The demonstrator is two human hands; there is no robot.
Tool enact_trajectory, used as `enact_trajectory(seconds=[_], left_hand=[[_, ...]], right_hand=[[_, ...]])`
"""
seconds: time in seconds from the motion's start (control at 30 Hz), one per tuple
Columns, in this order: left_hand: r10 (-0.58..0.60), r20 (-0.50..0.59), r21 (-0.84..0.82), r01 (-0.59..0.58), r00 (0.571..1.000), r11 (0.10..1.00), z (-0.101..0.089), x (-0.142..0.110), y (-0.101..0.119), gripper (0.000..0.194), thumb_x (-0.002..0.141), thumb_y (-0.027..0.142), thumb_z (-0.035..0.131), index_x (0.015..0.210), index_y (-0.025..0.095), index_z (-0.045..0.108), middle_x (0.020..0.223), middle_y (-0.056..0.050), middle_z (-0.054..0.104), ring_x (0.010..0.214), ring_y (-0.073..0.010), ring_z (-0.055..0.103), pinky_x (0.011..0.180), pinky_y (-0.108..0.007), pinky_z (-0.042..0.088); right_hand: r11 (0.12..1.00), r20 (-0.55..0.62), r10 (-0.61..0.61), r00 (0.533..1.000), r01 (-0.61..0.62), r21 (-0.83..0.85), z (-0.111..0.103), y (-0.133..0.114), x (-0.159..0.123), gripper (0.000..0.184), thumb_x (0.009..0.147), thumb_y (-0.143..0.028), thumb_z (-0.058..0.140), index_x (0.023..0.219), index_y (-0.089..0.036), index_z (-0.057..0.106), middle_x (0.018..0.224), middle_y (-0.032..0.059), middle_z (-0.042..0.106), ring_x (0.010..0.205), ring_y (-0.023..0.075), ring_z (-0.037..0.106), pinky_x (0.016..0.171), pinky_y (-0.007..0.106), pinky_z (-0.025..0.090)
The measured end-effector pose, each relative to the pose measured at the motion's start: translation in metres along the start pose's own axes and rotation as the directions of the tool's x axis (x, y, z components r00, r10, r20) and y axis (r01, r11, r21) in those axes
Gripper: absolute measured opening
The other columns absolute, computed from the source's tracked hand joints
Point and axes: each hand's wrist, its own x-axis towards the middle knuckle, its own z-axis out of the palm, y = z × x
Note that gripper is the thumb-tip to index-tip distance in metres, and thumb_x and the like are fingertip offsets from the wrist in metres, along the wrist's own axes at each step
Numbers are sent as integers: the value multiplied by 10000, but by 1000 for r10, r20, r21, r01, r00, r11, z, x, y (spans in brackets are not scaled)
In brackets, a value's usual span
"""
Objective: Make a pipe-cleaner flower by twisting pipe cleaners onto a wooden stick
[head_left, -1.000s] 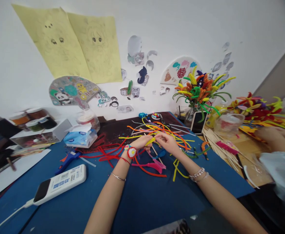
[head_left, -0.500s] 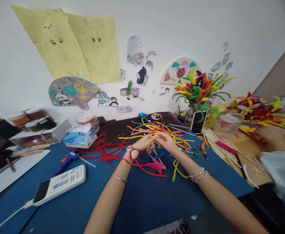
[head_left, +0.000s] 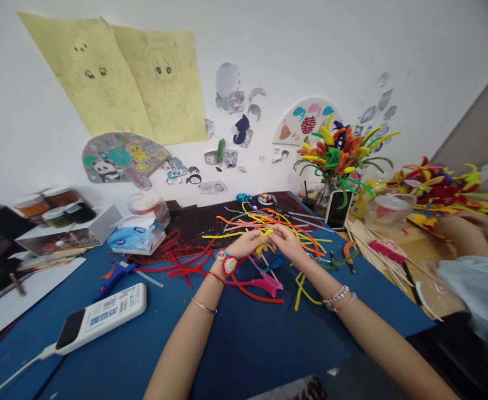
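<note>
My left hand (head_left: 249, 244) and my right hand (head_left: 284, 242) meet above the blue table mat, fingertips pinched close together. Between them is a short yellow pipe cleaner (head_left: 262, 244), bent or coiled, partly hidden by my fingers. Both hands are closed on it. Behind and below the hands spreads a loose pile of orange, yellow and purple pipe cleaners (head_left: 306, 229). Red pipe cleaners (head_left: 185, 265) lie to the left. A pink piece with a flared end (head_left: 269, 285) rests just under my hands, and yellow strips (head_left: 299, 289) lie near my right wrist.
At left are a blue glue gun (head_left: 118, 278), a white power bank (head_left: 102, 316) with a cable, and a tissue pack (head_left: 133, 236). A phone (head_left: 338, 210) leans by a vase of pipe-cleaner flowers (head_left: 339, 150). Wooden sticks (head_left: 379, 250) and another person's arm (head_left: 463, 236) are at right.
My fingers have shifted around the yellow pipe cleaner, which was mostly covered half a second ago and shows again now. Both hands stay in nearly the same place.
</note>
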Motion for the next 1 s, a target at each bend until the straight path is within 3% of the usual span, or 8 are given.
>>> enact_trajectory(seconds=[0.13,0.27,0.37,0.53,0.7,0.77,0.83,1.0], left_hand=[[-30,10,-55,31,999,998,-2,-4,-1,379,793,479,408,753,117,511,729,-32,571,498,-71,523,489,-209,419],[-55,34,-86,58,998,995,-2,-4,-5,344,784,445,423,736,119,522,710,-29,562,529,-84,529,557,-247,452],[-64,21,-102,66,998,993,-2,-3,-6,291,776,394,432,689,127,508,677,-13,540,528,-82,518,563,-244,447],[-29,23,-178,32,999,983,-6,-2,-5,241,766,324,444,608,144,463,537,40,416,415,-49,373,563,-268,446],[-77,-68,-196,62,995,979,-17,-4,1,232,771,290,433,584,153,416,492,65,328,374,-30,278,519,-269,436],[-91,-119,-225,62,989,972,-24,-6,4,244,772,298,438,579,156,396,483,74,300,366,-24,256,516,-262,435],[-75,-137,-291,33,988,956,-32,-11,9,256,777,322,440,587,159,383,485,81,272,367,-20,237,530,-260,441],[-44,-107,-423,-6,993,906,-51,-25,18,282,794,369,429,613,157,382,526,72,293,379,-19,240,571,-276,452]], right_hand=[[999,60,-17,998,19,-36,0,1,1,221,726,-356,522,865,-185,532,616,-15,544,473,101,492,442,221,413],[992,-33,-25,999,20,-121,-2,4,1,232,718,-366,533,850,-181,581,596,-10,546,439,99,472,418,223,394],[978,-38,-48,998,39,-204,-4,6,0,216,737,-372,510,767,-189,621,582,-2,554,432,103,455,408,224,365],[963,-26,-60,998,51,-264,-2,6,3,269,755,-385,483,632,-182,611,534,-3,531,435,109,442,412,228,351],[960,200,17,980,40,-278,-15,7,37,312,756,-378,483,946,-186,637,728,12,620,571,135,538,546,256,438],[908,122,54,991,2,-419,-28,11,59,353,782,-393,433,985,-186,635,767,29,640,631,165,565,568,269,441],[769,-118,106,987,-157,-620,-42,17,80,294,763,-375,470,868,-191,673,807,49,661,730,198,588,626,270,440],[623,-356,212,910,-406,-668,-65,37,114,252,693,-311,567,821,-120,670,888,178,644,882,287,586,706,323,431]])
